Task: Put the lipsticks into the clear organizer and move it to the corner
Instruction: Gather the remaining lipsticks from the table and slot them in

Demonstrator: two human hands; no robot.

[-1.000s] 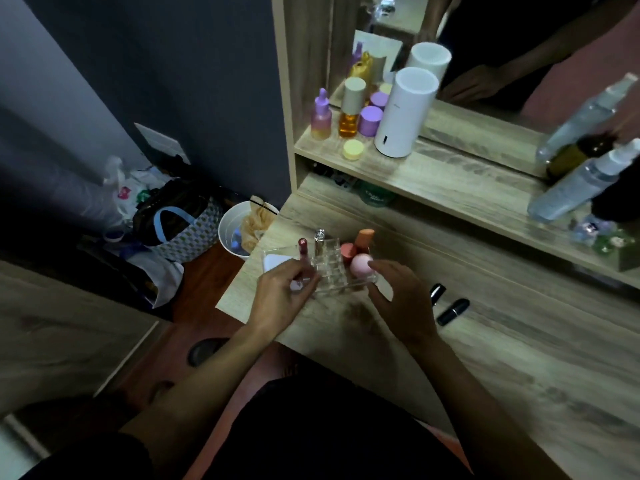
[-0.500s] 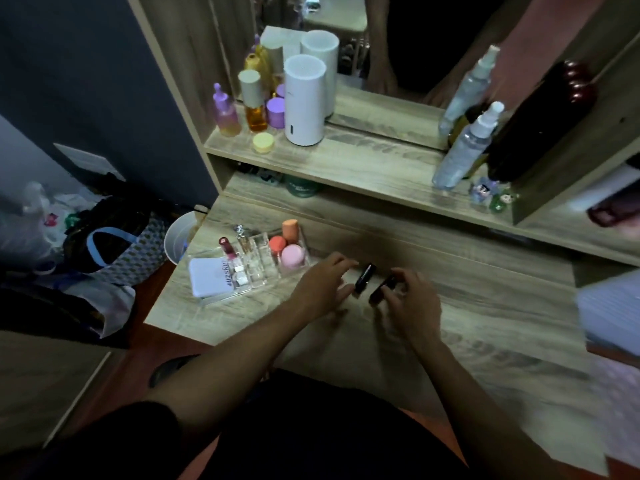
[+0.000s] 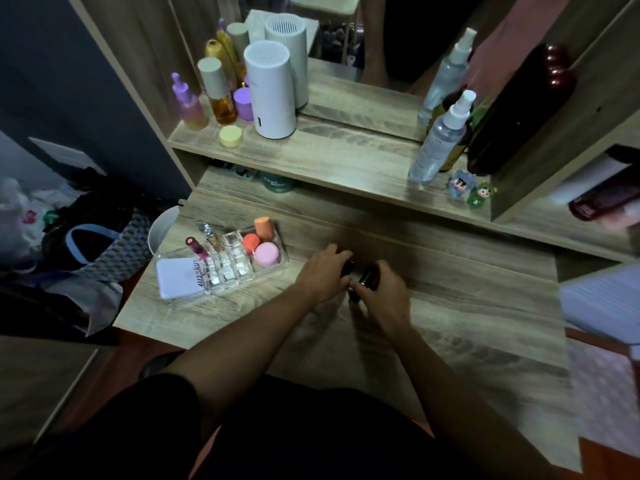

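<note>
The clear organizer (image 3: 242,271) sits on the wooden desk (image 3: 467,306) at the left. It holds a pink lip gloss (image 3: 196,248), a small glass bottle (image 3: 212,237), orange and pink sponges (image 3: 263,244) and a white compact (image 3: 180,277). To its right, my left hand (image 3: 323,277) is closed on one black lipstick (image 3: 346,268). My right hand (image 3: 381,292) is closed on the other black lipstick (image 3: 367,277). Both tubes are mostly hidden by fingers, close above the desk.
The shelf (image 3: 329,157) above carries a white cylinder (image 3: 272,91), several bottles and jars at the left, spray bottles (image 3: 440,140) and small figurines (image 3: 469,188) at the right. Bags (image 3: 93,244) and a white bin (image 3: 161,230) lie on the floor left of the desk.
Both hands left the organizer and moved right to the two black lipsticks. Their fingers have now closed around the tubes. The view has swung to the right.
</note>
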